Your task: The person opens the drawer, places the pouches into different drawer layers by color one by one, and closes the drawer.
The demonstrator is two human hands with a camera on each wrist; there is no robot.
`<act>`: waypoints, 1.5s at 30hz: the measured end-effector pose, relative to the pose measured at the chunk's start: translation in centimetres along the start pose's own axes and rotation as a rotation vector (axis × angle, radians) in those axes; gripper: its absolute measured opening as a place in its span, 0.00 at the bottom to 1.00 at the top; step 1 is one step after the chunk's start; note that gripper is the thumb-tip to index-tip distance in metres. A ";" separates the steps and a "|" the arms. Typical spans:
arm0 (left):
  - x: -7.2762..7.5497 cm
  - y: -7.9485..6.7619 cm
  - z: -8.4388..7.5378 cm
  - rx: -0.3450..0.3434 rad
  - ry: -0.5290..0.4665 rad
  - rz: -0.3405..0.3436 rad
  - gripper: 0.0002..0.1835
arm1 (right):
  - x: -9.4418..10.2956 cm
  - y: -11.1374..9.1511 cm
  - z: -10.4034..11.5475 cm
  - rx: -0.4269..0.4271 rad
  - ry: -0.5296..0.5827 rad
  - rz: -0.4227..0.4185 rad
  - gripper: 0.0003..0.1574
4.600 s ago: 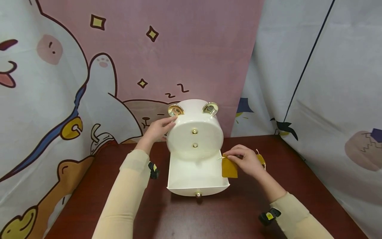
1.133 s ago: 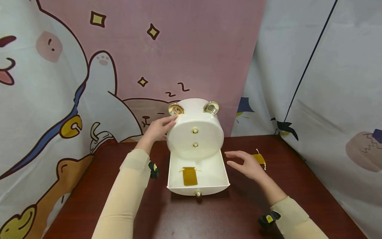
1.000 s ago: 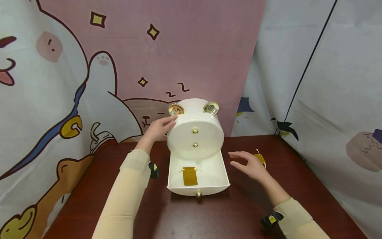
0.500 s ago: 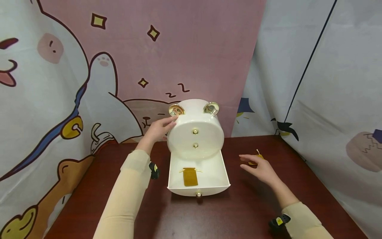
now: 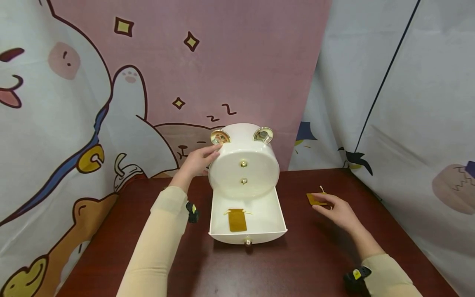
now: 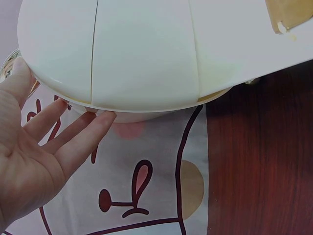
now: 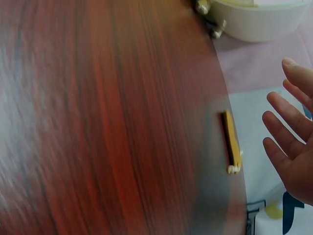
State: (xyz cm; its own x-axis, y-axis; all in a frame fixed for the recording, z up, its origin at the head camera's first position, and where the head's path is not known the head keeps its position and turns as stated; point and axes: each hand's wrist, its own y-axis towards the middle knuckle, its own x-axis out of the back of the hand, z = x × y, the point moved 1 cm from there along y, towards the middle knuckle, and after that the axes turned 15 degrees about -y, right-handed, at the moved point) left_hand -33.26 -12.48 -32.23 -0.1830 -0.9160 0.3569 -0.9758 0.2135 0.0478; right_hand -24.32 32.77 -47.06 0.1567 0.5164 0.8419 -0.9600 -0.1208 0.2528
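A white storage box [image 5: 226,173] with gold ears stands on the table, its bottom drawer [image 5: 265,220] pulled out. My left hand [image 5: 194,163] rests against the box's upper left side; in the left wrist view its fingertips touch the edge and the thumb [image 6: 20,81] lies by the ear. Inside the drawer lies a mustard drawstring pouch [image 5: 237,220]. Off to the right, a second mustard pouch [image 5: 311,199] lies on the table, partly hidden by my right hand [image 5: 339,210]. The right wrist view shows that hand's fingers spread and holding nothing, apart from the pouch [image 7: 232,139].
The reddish-brown table [image 5: 285,268] reaches back to a printed cloth [image 5: 256,62] with cartoon animals. Another pale cloth [image 5: 400,103] hangs along the right side. A gold knob [image 5: 248,243] juts from the drawer's front.
The right hand first held a pouch by the drawer; that pouch now lies in the drawer. Empty, the hand has moved right to the second pouch. The left hand stays put.
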 end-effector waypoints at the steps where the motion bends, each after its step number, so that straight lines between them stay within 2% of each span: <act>1: 0.0 0.0 0.0 0.000 0.001 0.000 0.25 | 0.2 0.0 -0.2 -0.011 -0.009 -0.002 0.30; 8: 0.0 0.0 0.0 0.005 0.007 0.003 0.25 | 1.0 0.0 -2.4 -0.100 -0.042 0.025 0.37; 15: 0.0 0.0 0.0 0.006 0.005 0.005 0.25 | 1.6 0.6 -4.1 -0.085 -0.081 0.021 0.36; 21: 0.0 -0.1 0.0 0.003 0.003 0.003 0.25 | 2.0 1.6 -5.4 -0.107 -0.107 0.065 0.37; 27: 0.0 -0.1 0.0 0.000 0.007 0.002 0.25 | 1.4 2.1 -6.7 -0.143 -0.142 0.119 0.41; 35: 0.1 0.0 0.1 -0.005 0.005 0.002 0.25 | 0.4 2.4 -7.2 -0.174 -0.151 0.143 0.42; 45: 0.1 0.0 0.1 -0.002 0.006 0.004 0.25 | -0.3 2.6 -7.4 -0.165 -0.157 0.147 0.43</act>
State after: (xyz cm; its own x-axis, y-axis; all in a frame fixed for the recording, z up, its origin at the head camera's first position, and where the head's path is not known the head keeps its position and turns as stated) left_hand -33.31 -12.59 -32.29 -0.1862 -0.9132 0.3624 -0.9748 0.2179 0.0484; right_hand -28.61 38.57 -50.17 0.0351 0.3643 0.9306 -0.9979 -0.0385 0.0527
